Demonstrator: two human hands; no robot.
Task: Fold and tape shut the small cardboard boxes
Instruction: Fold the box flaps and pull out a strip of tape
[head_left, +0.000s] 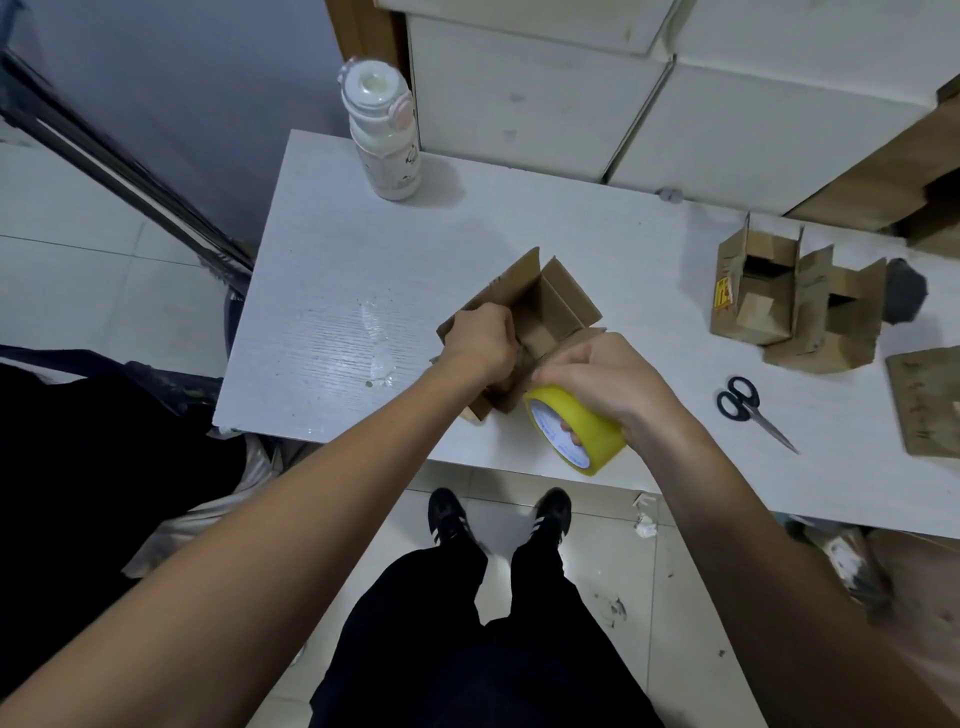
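A small brown cardboard box (540, 317) sits tilted near the table's front edge, its far flaps standing open. A yellow tape roll (582, 431) lies just beside it. Two more open-flapped boxes (789, 306) stand touching, well apart to the right.

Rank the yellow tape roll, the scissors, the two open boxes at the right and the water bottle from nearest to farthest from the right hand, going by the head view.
1. Yellow tape roll: held in the right hand itself.
2. Scissors: on the table, just to its right.
3. Two open boxes: farther right and back.
4. Water bottle: far back-left corner of the table.
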